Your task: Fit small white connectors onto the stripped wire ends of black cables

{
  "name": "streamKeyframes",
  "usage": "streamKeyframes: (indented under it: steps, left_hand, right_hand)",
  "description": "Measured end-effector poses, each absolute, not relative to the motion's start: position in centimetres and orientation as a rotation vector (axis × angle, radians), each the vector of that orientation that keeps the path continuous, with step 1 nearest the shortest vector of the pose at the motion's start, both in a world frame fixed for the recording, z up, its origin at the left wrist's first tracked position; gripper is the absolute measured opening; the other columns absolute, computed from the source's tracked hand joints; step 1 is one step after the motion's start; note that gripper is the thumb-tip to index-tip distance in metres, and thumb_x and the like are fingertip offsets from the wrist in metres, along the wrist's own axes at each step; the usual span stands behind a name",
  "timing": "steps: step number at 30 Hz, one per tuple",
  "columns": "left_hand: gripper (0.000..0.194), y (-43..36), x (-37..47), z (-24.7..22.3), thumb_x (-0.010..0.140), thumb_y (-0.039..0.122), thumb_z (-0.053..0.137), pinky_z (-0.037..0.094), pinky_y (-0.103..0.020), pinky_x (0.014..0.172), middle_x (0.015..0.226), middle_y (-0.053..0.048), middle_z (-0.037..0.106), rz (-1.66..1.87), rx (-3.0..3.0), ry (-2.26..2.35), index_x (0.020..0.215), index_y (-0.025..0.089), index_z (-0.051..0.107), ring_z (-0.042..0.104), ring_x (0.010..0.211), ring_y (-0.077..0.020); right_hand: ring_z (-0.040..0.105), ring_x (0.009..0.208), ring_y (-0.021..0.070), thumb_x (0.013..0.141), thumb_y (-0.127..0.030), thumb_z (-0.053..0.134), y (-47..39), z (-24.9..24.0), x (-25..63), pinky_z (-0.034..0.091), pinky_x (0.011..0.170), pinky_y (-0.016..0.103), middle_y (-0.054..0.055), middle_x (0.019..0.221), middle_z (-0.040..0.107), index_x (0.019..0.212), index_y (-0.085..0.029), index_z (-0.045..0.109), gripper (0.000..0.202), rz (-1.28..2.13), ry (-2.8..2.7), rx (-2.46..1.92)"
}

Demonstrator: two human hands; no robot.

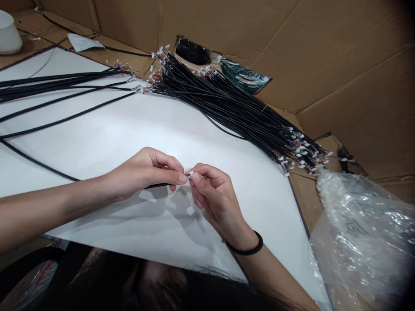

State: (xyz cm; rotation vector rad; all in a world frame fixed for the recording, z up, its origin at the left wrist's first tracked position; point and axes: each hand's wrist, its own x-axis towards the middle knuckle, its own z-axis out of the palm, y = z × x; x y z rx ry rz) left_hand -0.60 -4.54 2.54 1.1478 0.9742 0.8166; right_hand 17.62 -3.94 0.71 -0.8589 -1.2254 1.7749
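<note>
Over the middle of the white work surface, my left hand (pixel 157 170) pinches the wire end of a black cable (pixel 158 185). The cable runs back under my left forearm towards the left edge. Facing it, my right hand (pixel 210 185) grips a small white connector (pixel 190 175) between thumb and forefinger. The fingertips of both hands nearly meet at the connector. Thin wires show between them, but how far they sit in the connector is too small to tell. A black band circles my right wrist.
A thick bundle of black cables (pixel 220 99) with white connectors lies at the back. More black cables (pixel 65 84) stretch out on the left. A clear plastic bag (pixel 363 229) sits at the right. Cardboard walls (pixel 227 21) stand behind, and a white container (pixel 9 32) is at far left.
</note>
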Motion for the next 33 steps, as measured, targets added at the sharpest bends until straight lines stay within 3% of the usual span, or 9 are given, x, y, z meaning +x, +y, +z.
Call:
streamKeyframes:
  steps: [23, 33]
  left_hand:
    - [0.015, -4.86, -0.45, 2.36, 0.076, 0.024, 0.07, 0.041, -0.021, 0.055, 0.074, -0.001, 0.063, 0.874, 1.124, 1.032, 0.064, 0.015, 0.066, 0.053, 0.062, -0.0093]
    - [0.017, -4.54, -0.5, 2.39, 0.078, 0.025, 0.065, 0.046, -0.024, 0.058, 0.068, -0.003, 0.061, 0.76, 1.033, 0.97, 0.063, 0.016, 0.066, 0.056, 0.065, -0.0131]
  right_hand:
    - [0.039, 0.043, 0.0042, 0.084, -0.027, 0.068, -4.33, 0.13, 17.35, 0.033, 0.036, 0.018, -0.004, 0.064, 0.052, 0.08, -0.021, 0.071, 0.008, 1.606, -1.271, -0.906]
    - [0.038, 0.042, 0.0041, 0.085, -0.025, 0.066, -4.53, 0.2, 17.18, 0.034, 0.035, 0.017, -0.004, 0.063, 0.052, 0.08, -0.022, 0.072, 0.008, 1.584, -1.272, -0.889]
